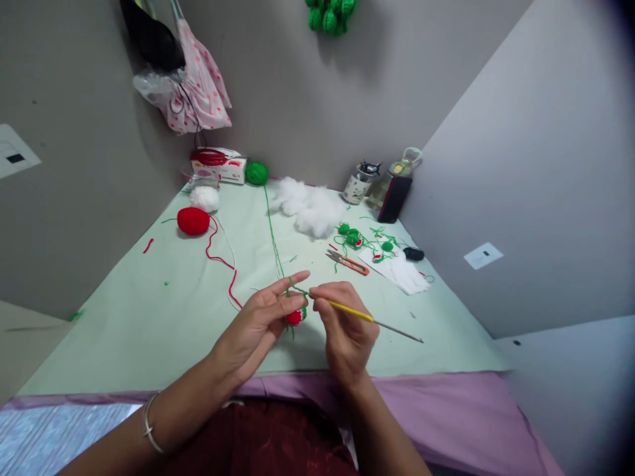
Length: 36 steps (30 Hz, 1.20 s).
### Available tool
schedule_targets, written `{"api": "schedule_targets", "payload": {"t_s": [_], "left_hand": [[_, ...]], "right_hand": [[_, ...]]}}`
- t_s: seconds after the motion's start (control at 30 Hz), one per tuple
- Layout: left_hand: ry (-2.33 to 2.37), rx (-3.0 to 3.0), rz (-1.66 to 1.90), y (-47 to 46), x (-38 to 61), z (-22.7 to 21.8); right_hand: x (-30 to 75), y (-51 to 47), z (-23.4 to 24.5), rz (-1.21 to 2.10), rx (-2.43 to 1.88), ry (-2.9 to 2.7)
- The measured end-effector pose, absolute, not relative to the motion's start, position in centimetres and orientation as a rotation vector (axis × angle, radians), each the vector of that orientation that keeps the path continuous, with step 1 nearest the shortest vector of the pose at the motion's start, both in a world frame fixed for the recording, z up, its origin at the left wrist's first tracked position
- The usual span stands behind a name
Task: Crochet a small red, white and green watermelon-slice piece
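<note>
My left hand point(262, 314) pinches a small crochet piece point(294, 317) in red, white and green, with its index finger stretched out. Green yarn point(272, 231) runs from a green ball point(256, 173) at the back of the table over that finger. A crochet hook point(350, 311) with a yellow handle is gripped in my right hand point(350, 324); its near tip meets the green yarn beside the piece, and its other metal end points right. Part of the crochet piece is hidden behind the left fingers.
A red yarn ball point(193, 221) and a white one point(204, 198) lie left. White stuffing point(310, 206) sits at the back. Orange thread snips point(350, 262), green crochet pieces point(353, 237) and white tissue point(404, 270) lie right. A pen cup point(356, 188), bottle point(380, 193) and phone point(395, 199) stand behind.
</note>
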<state>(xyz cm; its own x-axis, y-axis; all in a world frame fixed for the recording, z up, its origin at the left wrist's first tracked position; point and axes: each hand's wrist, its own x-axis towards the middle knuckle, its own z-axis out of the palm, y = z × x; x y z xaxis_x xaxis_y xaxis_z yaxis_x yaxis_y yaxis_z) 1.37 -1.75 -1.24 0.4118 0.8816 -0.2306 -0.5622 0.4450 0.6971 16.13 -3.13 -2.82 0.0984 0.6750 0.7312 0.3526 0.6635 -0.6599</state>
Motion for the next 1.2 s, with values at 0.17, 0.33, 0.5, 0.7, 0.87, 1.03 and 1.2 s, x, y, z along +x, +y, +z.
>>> {"api": "schedule_targets", "payload": {"t_s": [0.17, 0.33, 0.5, 0.7, 0.87, 1.03, 1.2], "left_hand": [[0.669, 0.603, 1.079, -1.8, 2.0, -0.8], [0.651, 0.594, 1.116, -2.1, 2.7, -0.7], [0.610, 0.552, 1.046, -2.1, 2.8, -0.6], [0.597, 0.531, 0.986, -1.5, 2.0, -0.1], [0.693, 0.610, 1.006, -1.4, 1.6, 0.1], [0.733, 0.769, 1.149, -2.0, 2.4, -0.6], [0.669, 0.598, 0.956, -1.4, 1.9, -0.3]], "right_hand": [[16.5, -3.3, -2.4, 0.378, -0.877, -1.511], [16.5, -3.4, -2.3, 0.376, -0.910, -1.482], [16.5, -3.3, -2.2, 0.517, -0.948, -1.334], [17.4, -3.1, -2.1, 0.607, -0.880, -1.262], [18.1, -3.2, -1.7, 0.702, -0.823, -1.161], [17.2, -3.9, -2.4, 0.193, -0.940, -1.527], [17.8, -3.7, -2.1, 0.420, -0.862, -1.278]]}}
